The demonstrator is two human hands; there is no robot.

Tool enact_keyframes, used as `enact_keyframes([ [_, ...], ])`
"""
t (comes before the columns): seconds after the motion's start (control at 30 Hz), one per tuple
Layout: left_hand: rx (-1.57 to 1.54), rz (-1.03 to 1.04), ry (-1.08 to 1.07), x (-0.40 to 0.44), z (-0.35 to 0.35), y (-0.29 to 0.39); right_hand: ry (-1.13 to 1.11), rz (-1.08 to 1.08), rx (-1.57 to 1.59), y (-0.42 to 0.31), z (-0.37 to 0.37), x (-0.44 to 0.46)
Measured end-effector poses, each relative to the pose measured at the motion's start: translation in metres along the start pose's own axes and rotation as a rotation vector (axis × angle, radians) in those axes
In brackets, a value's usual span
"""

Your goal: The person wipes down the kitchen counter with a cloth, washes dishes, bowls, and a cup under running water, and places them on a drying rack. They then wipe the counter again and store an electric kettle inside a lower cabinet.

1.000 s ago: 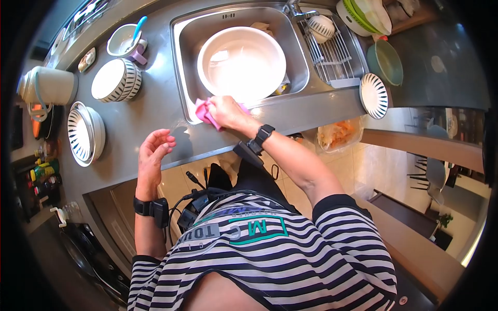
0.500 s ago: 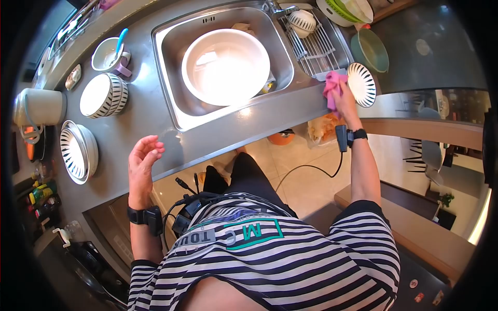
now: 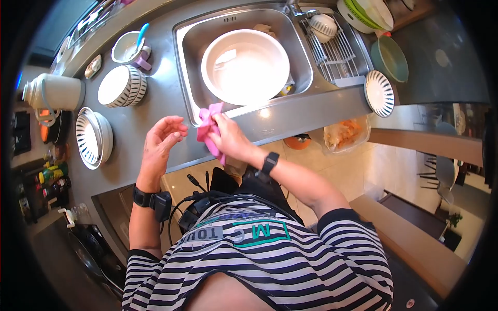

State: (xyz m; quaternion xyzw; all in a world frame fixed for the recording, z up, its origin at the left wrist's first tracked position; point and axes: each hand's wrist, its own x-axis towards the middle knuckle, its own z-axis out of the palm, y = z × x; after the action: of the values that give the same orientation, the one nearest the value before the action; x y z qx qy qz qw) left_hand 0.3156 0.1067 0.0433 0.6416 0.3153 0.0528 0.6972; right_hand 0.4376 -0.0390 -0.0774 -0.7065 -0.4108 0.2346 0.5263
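Observation:
My right hand [image 3: 232, 136] grips a crumpled pink cloth [image 3: 210, 128] over the front edge of the counter, just below the sink's lower left corner. Close by on its left, my left hand [image 3: 163, 138] is raised above the counter, fingers apart and holding nothing. A large white basin [image 3: 244, 67] sits in the steel sink [image 3: 189, 62]. On the counter to the left are stacked striped bowls [image 3: 122, 86] and a stack of dishes [image 3: 94, 137] with a striped one on top. One striped dish [image 3: 379, 94] stands alone at the right, by the counter's edge.
A drying rack [image 3: 332, 54] with a small striped bowl [image 3: 322, 28] lies right of the basin. Beyond it are a green bowl [image 3: 390, 58] and a white-and-green container [image 3: 365, 14]. A mug [image 3: 127, 47] and a large lidded pot [image 3: 59, 92] stand at the left.
My right hand has swept left with the pink cloth, from beside the lone striped dish to near my left hand. My left hand has shifted slightly, and the view has turned a little.

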Motion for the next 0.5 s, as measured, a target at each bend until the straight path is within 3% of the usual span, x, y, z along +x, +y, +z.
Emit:
enact_keyframes([
  [0.1, -0.002, 0.024, -0.032, 0.001, -0.006, 0.004, -0.043, 0.218, 0.251, 0.001, -0.008, 0.044],
  [0.17, 0.0, 0.067, -0.027, -0.002, -0.007, 0.011, 0.009, 0.304, 0.184, -0.011, -0.043, 0.068],
  [0.23, -0.006, 0.103, -0.024, -0.002, -0.01, 0.012, 0.074, 0.156, -0.009, 0.005, -0.074, 0.091],
  [0.27, -0.013, 0.106, -0.017, -0.001, -0.011, 0.012, 0.073, 0.169, 0.067, 0.017, -0.084, 0.1],
  [0.3, -0.023, 0.109, -0.009, -0.001, -0.011, 0.011, 0.138, -0.005, -0.157, 0.027, -0.093, 0.105],
  [0.5, -0.104, 0.085, -0.025, 0.011, -0.005, -0.004, -0.387, 0.078, -0.702, 0.105, -0.103, 0.132],
])
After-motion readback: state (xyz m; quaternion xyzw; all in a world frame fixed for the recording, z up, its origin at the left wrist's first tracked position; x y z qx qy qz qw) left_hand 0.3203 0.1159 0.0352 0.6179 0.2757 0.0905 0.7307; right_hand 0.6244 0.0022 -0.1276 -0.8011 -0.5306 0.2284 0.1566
